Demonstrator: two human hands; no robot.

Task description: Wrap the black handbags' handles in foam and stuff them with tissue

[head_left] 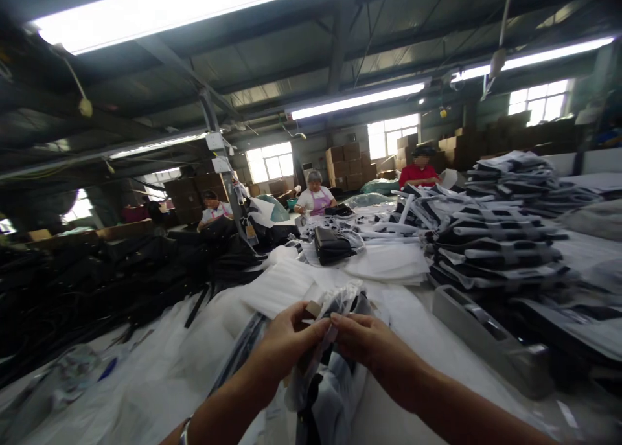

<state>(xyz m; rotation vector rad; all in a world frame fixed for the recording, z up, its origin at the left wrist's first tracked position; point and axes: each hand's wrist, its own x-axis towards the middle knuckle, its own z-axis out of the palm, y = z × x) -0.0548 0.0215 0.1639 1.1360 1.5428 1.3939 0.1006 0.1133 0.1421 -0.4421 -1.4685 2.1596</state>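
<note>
In front of me lies a black item in white and clear plastic wrapping [337, 387]. My left hand [286, 335] is closed on the upper part of this wrapping, thumb pointing toward the other hand. A small beige piece [314, 308] shows by its fingers; I cannot tell what it is. My right hand [364, 341] pinches the same wrapping from the right side, its fingertips close to the left thumb. A pale strip between the two hands is too small to make out.
A grey tape dispenser [490, 341] stands at the right, beside a tall stack of wrapped black items [495, 238]. White foam sheets [286, 283] and a black bag [333, 244] lie ahead. Dark goods [97, 283] are heaped at left. Several people sit across the table.
</note>
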